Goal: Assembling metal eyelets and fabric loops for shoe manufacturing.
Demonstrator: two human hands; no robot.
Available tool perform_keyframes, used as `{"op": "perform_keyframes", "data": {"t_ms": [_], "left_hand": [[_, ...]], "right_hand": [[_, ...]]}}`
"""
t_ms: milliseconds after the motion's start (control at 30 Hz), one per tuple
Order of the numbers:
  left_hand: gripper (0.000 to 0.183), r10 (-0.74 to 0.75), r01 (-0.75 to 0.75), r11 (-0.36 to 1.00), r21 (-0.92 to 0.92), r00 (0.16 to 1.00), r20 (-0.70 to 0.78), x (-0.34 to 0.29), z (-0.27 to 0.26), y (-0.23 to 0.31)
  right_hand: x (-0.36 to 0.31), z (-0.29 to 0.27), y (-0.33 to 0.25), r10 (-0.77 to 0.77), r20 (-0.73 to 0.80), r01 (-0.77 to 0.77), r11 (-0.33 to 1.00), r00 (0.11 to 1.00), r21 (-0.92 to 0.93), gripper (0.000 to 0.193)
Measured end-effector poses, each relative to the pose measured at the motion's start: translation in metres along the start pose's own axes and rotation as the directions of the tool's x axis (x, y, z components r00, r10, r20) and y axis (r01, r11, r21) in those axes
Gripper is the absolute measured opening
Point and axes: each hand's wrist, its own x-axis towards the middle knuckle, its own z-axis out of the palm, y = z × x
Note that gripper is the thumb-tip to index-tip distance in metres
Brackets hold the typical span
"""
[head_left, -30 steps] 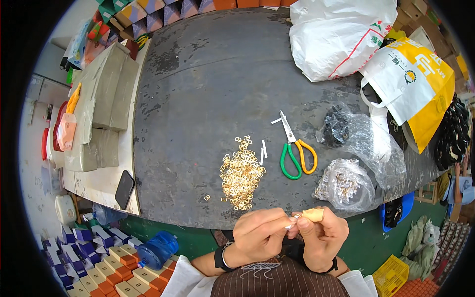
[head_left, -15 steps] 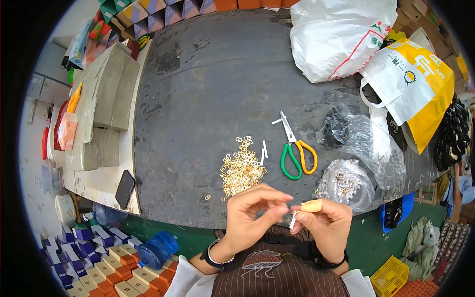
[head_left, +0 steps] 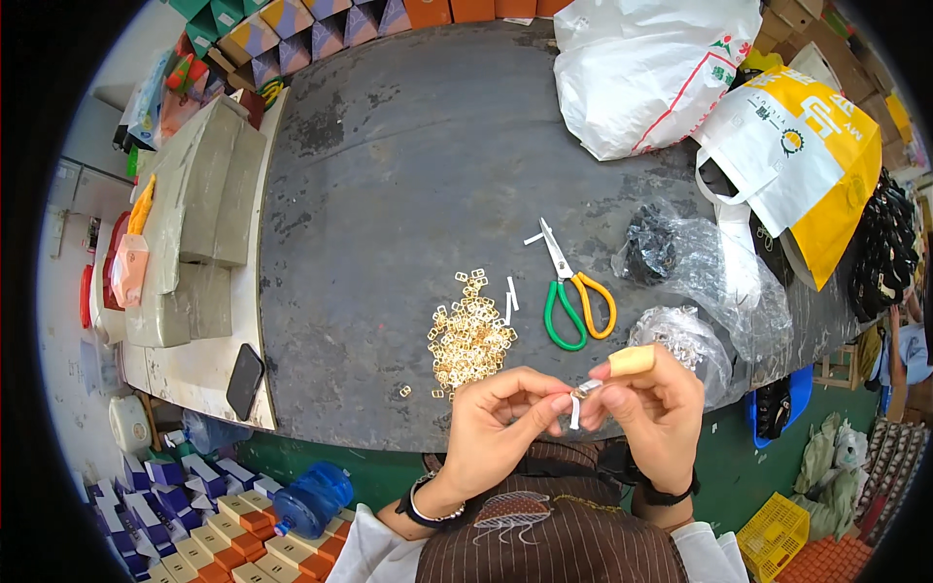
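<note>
My left hand (head_left: 501, 418) pinches a small gold buckle at thumb and forefinger, just past the table's front edge. A short white strap (head_left: 574, 413) passes at the buckle, one end hanging down and another part pointing up right. My right hand (head_left: 653, 418), with yellow tape (head_left: 632, 360) round its forefinger, has its fingertips closed at the strap's upper part. Fingers partly hide the buckle. Beyond my left hand lies a pile of gold buckles (head_left: 469, 335), with loose white straps (head_left: 510, 293) beside it. Scissors (head_left: 566, 291) with green and yellow handles lie to the right.
A clear bag of small pieces (head_left: 680, 340) and crumpled clear plastic (head_left: 719, 262) lie on the right. White and yellow bags (head_left: 661, 78) stand at the far right. A phone (head_left: 245, 380) rests on the left board, near grey wrapped blocks (head_left: 199, 223). Boxes (head_left: 224, 525) sit lower left.
My left fingers, apart from the strap before, now meet at the buckle. My right forefinger has lifted, and part of the strap now points up right. The view has shifted slightly.
</note>
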Motion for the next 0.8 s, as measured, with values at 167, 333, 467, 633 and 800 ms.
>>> {"op": "perform_keyframes", "data": {"t_ms": [167, 333, 467, 633, 800], "left_hand": [[0.010, 0.072, -0.084, 0.993, -0.088, 0.988, -0.136, -0.002, 0.007, -0.001], [0.007, 0.212, -0.188, 0.974, 0.124, 0.954, -0.215, -0.004, 0.016, -0.002], [0.005, 0.331, -0.252, 0.922, 0.293, 0.905, -0.266, -0.006, 0.020, -0.002], [0.007, 0.515, -0.365, 0.754, 0.547, 0.844, -0.147, -0.004, 0.021, 0.001], [0.009, 0.543, -0.373, 0.695, 0.614, 0.833, -0.109, -0.007, 0.022, 0.004]], "right_hand": [[-0.007, 0.014, 0.010, -0.233, -0.084, 0.213, 0.956, 0.969, -0.203, 0.020], [-0.002, 0.016, 0.014, -0.338, -0.028, 0.318, 0.909, 0.941, -0.271, 0.016], [-0.005, 0.019, 0.017, -0.184, -0.066, 0.178, 0.981, 0.981, -0.079, 0.013], [-0.009, 0.026, 0.018, 0.015, -0.192, 0.037, 0.964, 0.981, 0.265, 0.024], [-0.010, 0.032, 0.016, -0.070, -0.278, 0.125, 0.975, 0.958, 0.186, 0.034]]}}
